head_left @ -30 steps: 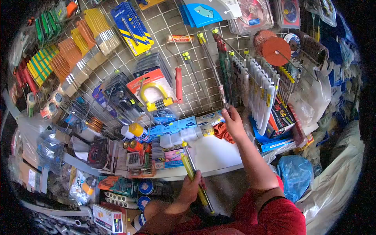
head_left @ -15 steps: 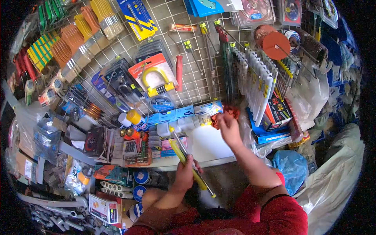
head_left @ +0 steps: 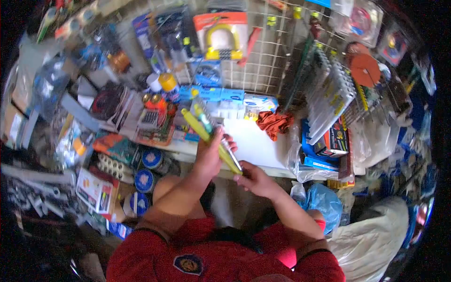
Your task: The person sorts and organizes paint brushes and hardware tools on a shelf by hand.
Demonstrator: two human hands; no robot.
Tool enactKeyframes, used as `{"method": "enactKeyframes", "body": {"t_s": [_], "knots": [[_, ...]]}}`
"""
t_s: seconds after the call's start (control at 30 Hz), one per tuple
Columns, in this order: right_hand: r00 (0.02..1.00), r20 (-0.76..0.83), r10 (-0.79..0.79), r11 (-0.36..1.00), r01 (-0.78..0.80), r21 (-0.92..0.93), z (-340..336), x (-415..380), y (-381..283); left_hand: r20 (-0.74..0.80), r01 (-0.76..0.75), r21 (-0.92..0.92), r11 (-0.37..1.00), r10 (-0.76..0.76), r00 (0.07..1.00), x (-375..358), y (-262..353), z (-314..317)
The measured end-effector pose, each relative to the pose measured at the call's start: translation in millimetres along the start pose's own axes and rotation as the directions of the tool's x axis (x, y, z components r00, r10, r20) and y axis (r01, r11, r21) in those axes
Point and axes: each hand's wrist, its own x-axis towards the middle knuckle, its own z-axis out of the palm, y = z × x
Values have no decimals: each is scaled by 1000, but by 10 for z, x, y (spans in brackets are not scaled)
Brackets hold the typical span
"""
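My left hand (head_left: 209,157) is wrapped around a slim bundle of long yellow-green and silver tools (head_left: 199,126), whose exact kind I cannot make out. They tilt from upper left to lower right in front of the shelf. At their lower end, the fingers of my right hand (head_left: 257,180) are closed on the tip. A crumpled orange-red cloth (head_left: 274,124) lies on the white shelf top (head_left: 251,141), beyond my hands. Motion blur hides fine detail on the tools.
A wire grid (head_left: 263,61) at the back carries a yellow lock (head_left: 223,40) on a card and hanging white tubes (head_left: 331,96). Spray cans (head_left: 167,82) and small boxes line the shelf. Blue-lidded tins (head_left: 144,180) stand lower left; a blue plastic bag (head_left: 325,202) is lower right.
My right hand has left the red cloth and come down to the lower end of the tools. The cloth stays on the shelf. The head view has tilted downward.
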Motion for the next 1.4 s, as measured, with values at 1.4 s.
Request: {"method": "enactKeyframes", "body": {"t_s": [1.4], "knots": [[435, -805, -403, 851, 502, -155, -443, -163, -21, 105, 19, 185, 983, -39, 994, -199, -38, 165]]}}
